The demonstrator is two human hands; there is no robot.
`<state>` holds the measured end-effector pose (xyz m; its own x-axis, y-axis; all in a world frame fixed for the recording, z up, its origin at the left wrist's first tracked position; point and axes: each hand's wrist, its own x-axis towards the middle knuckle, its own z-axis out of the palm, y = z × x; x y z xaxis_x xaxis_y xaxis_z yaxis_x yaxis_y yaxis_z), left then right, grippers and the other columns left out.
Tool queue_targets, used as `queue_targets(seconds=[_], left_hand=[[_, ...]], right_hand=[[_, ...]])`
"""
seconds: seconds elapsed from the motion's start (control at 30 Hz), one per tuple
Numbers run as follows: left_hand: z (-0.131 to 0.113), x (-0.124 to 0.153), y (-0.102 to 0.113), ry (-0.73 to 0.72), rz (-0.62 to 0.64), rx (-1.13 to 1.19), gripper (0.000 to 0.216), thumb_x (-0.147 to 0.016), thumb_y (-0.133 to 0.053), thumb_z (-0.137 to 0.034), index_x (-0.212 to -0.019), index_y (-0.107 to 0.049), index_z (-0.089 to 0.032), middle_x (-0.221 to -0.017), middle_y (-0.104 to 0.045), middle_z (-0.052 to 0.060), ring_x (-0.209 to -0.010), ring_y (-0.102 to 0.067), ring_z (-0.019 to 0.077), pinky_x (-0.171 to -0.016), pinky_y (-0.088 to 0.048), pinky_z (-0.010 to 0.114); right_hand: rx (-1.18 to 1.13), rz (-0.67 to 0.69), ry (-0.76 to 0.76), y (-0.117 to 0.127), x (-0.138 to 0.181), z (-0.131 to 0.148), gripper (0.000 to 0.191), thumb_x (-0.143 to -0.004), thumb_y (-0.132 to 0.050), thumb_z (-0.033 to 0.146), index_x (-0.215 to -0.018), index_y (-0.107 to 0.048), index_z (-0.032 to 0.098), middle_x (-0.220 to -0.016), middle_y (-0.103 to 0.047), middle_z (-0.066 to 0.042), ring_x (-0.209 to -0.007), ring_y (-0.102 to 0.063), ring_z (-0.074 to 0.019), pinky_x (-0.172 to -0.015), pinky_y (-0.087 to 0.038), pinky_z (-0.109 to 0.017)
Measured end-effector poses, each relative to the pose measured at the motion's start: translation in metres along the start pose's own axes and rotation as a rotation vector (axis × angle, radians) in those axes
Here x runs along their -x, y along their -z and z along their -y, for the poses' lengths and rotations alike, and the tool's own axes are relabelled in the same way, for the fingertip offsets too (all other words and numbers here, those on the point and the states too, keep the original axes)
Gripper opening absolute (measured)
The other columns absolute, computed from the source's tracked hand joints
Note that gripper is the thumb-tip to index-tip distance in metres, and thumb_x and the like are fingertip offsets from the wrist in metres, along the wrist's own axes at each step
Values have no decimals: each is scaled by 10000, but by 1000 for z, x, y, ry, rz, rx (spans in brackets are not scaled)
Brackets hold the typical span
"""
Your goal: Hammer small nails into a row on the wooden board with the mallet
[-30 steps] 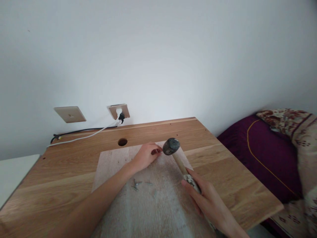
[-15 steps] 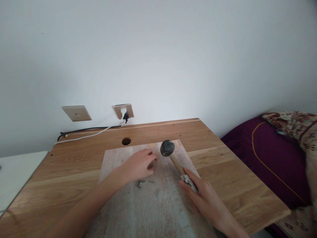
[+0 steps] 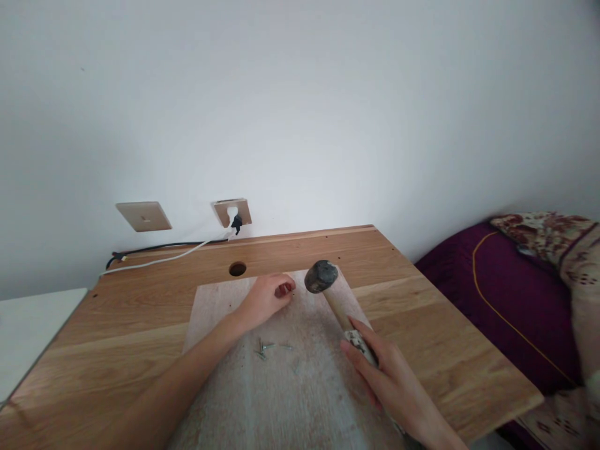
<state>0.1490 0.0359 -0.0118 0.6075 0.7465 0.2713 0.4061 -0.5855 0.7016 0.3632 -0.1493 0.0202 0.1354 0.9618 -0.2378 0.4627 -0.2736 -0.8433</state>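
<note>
Pale wood board [image 3: 300,400] lies on the desk [image 3: 140,312], low in the centre of the frame. The right hand [image 3: 394,387], lower right, is wrapped around the handle of the hammer [image 3: 334,300], whose dark head is over the board's far edge, mid-frame. The left hand [image 3: 265,300] rests on the board just left of that head, fingertips [image 3: 285,289] pinched together; whether they hold anything I cannot tell. Loose nails [image 3: 263,347] lie on the board between the hands.
</note>
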Motion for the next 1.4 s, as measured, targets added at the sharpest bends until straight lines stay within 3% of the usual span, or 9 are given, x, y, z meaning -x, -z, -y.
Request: queue_targets(seconds=[0.27, 0.53, 0.63, 0.77, 0.9, 1.0, 1.13, 1.27, 1.4], left_hand=[[5, 1, -7, 35, 7, 65, 131, -842, -637, -102, -875, -722, -196, -736, -694, -20, -633, -610, 139, -643, -473, 257], [0, 3, -6, 21, 25, 70, 114, -864, -659, -122, -906, -748, -179, -878, -721, 30, -740, -646, 160, -698, -493, 279], [1, 2, -8, 38, 19, 71, 229, -864, -675, -126, -1077, -731, -188, -840, -732, 12, -717, -658, 166, -685, -501, 281], [5, 1, -11, 57, 5, 47, 537, -829, -676, -82, -1346, -585, -201, -865, -743, -7, -706, -673, 170, -677, -517, 283], [4, 9, 2, 43, 3, -29, 528, -760, -662, -40, -1266, -595, -179, -1029, -718, 48, -881, -689, 212, -786, -542, 330], [-7, 29, 25, 3, 44, -98, 368, -749, -615, -24, -1075, -640, -192, -1086, -682, 70, -1017, -662, 246, -892, -529, 376], [-37, 60, 43, -118, 234, -329, 181, -816, -664, -114, -967, -659, -212, -986, -693, 55, -962, -670, 261, -870, -538, 392], [-64, 76, 23, -340, 360, -657, 86, -898, -654, -143, -967, -663, -193, -967, -718, 75, -957, -682, 274, -880, -551, 409], [-69, 76, 1, -405, 324, -620, 226, -937, -554, -45, -953, -666, -241, -911, -736, 46, -912, -693, 246, -862, -550, 389]], right_hand=[[-29, 16, -1, -1, 2, -2, 740, -984, -484, 606, -1502, -487, 78, -473, -460, 95, -381, -503, -140, -394, -385, -223], [-25, 49, 6, -4, 0, 0, 710, -1000, -468, 588, -1503, -487, 88, -466, -460, 89, -384, -479, -136, -395, -372, -218], [8, 54, 31, -6, -2, 3, 639, -1004, -475, 573, -1457, -553, 128, -476, -488, 77, -385, -495, -141, -398, -382, -219], [95, 44, 136, -9, -4, 12, 498, -1025, -481, 521, -1338, -668, 183, -588, -632, 18, -578, -659, -198, -589, -527, -271], [181, 45, 192, -12, -4, 14, 483, -1028, -484, 484, -1351, -671, 177, -784, -734, -41, -852, -730, -259, -826, -552, -348], [212, 59, 144, -13, -3, 12, 539, -1034, -453, 502, -1395, -639, 148, -647, -676, -15, -753, -719, -260, -758, -549, -347], [196, 66, 112, -13, -5, 9, 563, -1021, -464, 542, -1396, -640, 160, -546, -599, 29, -526, -622, -211, -609, -513, -309], [138, 63, 81, -14, -6, 6, 621, -1016, -460, 584, -1439, -596, 149, -483, -520, 62, -419, -526, -170, -487, -450, -262], [101, 52, 45, -11, -4, 2, 678, -1004, -457, 602, -1475, -545, 122, -483, -494, 68, -390, -493, -153, -410, -393, -240]])
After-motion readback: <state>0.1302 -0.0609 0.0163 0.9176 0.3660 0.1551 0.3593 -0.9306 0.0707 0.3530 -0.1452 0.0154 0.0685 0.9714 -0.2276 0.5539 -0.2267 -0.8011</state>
